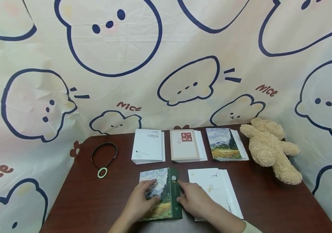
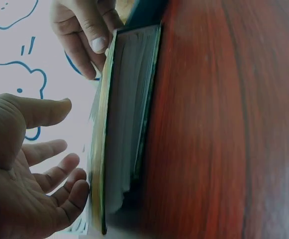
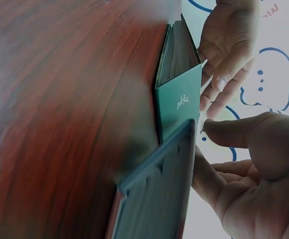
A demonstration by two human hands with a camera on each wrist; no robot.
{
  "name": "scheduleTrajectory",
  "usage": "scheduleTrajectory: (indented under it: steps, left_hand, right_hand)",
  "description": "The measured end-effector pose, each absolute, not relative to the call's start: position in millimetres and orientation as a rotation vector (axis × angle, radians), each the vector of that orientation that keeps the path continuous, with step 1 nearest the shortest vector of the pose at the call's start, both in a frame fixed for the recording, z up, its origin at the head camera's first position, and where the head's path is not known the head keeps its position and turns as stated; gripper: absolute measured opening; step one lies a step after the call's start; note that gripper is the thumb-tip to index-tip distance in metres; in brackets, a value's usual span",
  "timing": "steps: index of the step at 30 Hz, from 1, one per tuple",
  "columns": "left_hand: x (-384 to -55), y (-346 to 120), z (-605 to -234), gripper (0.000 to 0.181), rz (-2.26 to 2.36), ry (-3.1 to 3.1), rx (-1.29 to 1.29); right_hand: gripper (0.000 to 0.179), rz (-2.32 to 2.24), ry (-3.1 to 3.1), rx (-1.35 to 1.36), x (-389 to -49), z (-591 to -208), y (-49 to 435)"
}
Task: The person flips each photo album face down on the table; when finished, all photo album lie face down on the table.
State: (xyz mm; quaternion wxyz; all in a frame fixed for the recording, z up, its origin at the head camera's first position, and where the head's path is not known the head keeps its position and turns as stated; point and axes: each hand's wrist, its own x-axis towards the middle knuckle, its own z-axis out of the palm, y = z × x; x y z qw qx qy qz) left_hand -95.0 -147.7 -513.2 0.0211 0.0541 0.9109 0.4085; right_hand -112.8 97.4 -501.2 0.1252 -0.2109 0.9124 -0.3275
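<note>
From here, the landscape-covered album (image 1: 165, 207), flat on the counter (image 1: 93, 200) beneath the spread left hand (image 1: 140, 199), its green spine (image 1: 174, 190) met by the loosely parted right hand (image 1: 195, 198), looks stiff, smooth and moderately heavy, best gripped at the spine and opposite edge (image 1: 141, 176).

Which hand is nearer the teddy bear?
Right. The right hand is by the green book spine, in front and left of the teddy bear; the left hand, over the painted cover, is farther left.
</note>
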Motion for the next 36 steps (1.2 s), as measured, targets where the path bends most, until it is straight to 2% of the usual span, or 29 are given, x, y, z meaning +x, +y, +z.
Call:
scheduleTrajectory:
  steps: [13, 36]
  left_hand:
    - [-99.2, -125.9, -508.4, 0.057, 1.394, 2.737, 0.291]
    - [-102.6, -92.2, -503.4, 0.053, 1.54, 2.514, 0.37]
  right_hand:
    - [0.066, -1.168, 2.623, -0.573, -106.1, -495.4, 122.5]
    - [0.06, -1.16, 2.798, -0.363, -98.6, -499.2, 156.7]
